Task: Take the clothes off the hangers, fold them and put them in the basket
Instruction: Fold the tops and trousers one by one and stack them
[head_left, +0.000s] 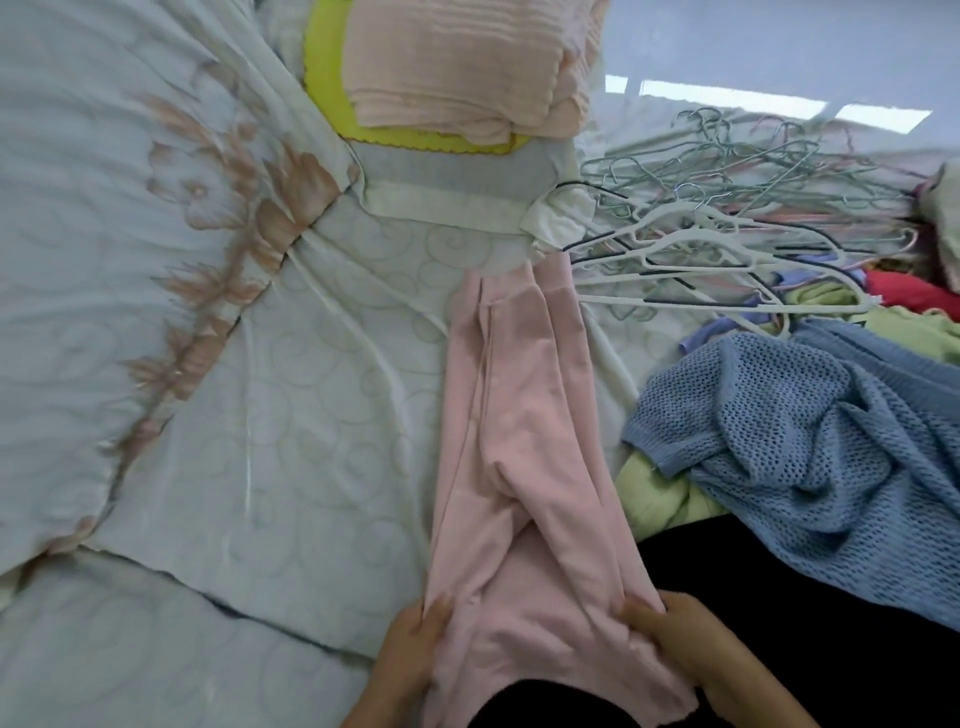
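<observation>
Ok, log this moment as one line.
step: folding | left grip: holds pink garment | right grip: holds pink garment | hangers: piled | blue knit: unfolded

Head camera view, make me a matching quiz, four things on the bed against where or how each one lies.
1 pink garment
2 blue knit top
3 hangers
4 yellow-green basket

A piled, far right
B gripped by left hand and right hand
C crumpled, near right
D top centre, holding folded clothes

Pairs: 1-B, 2-C, 3-A, 4-D.
</observation>
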